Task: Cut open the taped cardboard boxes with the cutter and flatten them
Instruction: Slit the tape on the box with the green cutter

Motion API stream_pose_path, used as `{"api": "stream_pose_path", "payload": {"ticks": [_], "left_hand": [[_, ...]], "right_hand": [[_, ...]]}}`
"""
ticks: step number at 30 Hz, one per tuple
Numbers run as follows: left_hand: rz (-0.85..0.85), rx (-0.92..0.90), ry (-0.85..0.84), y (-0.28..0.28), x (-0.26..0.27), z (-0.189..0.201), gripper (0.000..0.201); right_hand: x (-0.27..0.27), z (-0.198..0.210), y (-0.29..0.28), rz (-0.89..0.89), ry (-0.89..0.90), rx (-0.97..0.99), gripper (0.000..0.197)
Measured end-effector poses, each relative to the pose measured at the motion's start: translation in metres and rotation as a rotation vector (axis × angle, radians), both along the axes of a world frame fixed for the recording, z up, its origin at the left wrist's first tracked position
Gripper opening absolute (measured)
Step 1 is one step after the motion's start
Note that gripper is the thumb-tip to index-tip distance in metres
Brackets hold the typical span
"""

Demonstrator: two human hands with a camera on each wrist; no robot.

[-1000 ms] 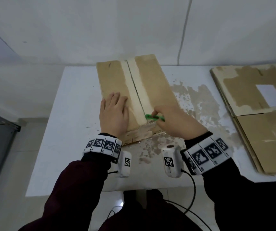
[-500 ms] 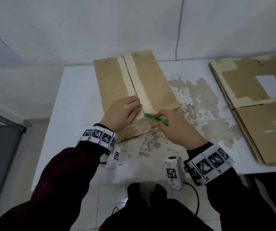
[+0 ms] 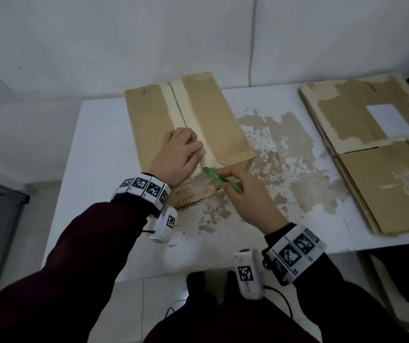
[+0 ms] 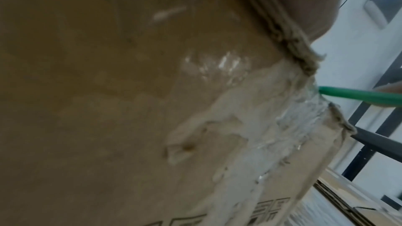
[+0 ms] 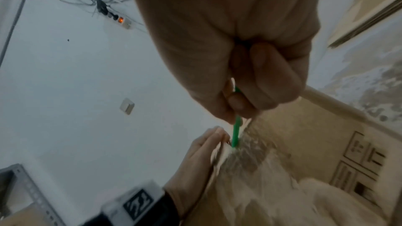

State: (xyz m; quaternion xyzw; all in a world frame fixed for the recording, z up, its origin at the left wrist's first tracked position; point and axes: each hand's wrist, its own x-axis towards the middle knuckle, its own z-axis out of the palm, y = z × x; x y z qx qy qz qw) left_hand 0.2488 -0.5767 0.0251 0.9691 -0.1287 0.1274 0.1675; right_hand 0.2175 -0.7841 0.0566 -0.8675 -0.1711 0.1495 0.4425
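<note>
Head view shows the left hand [image 3: 177, 155] has slid from flat on the cardboard box [image 3: 149, 125] to the slit seam, fingers curling at the flap edge. The right hand [image 3: 248, 199] grips the green cutter [image 3: 220, 179], tip now at the near-edge tape; that last strip looks next.

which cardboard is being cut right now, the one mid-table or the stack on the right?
The mid-table taped box: left hand rests on it, right hand holds the green cutter at its near seam. The right stack lies flat, untouched.
</note>
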Motion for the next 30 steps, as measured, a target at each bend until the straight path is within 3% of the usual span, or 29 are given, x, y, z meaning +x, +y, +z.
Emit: {"api": "stream_pose_path", "payload": {"ticks": [6,13,17,21,24,26,28,30], "left_hand": [[0.004,-0.061,-0.076,-0.002,-0.003,0.003,0.035],[0.047,-0.112,-0.175,-0.004,-0.005,0.007,0.030],[0.081,-0.125,-0.181,-0.007,0.000,0.007,0.029],[0.097,0.061,-0.109,-0.008,0.000,0.005,0.036],[0.207,0.224,-0.093,-0.017,-0.002,0.013,0.040],[0.307,0.266,0.029,-0.028,-0.003,0.021,0.040],[0.406,0.208,0.165,-0.036,-0.002,0.026,0.035],[0.495,-0.032,0.278,-0.032,0.000,0.023,0.027]], "right_hand": [[0.013,-0.001,-0.012,-0.007,0.146,0.092,0.021],[0.013,0.001,-0.012,0.068,0.185,0.089,0.017],[0.003,-0.002,-0.011,0.006,0.179,0.128,0.019],[0.000,0.007,-0.026,0.067,0.039,0.032,0.025],[0.004,0.011,-0.033,0.083,-0.122,-0.018,0.031],[0.006,0.010,-0.031,0.104,-0.201,-0.057,0.034],[0.006,0.009,-0.030,0.143,-0.271,-0.097,0.034],[0.004,0.007,-0.029,0.163,-0.351,-0.125,0.032]]}}
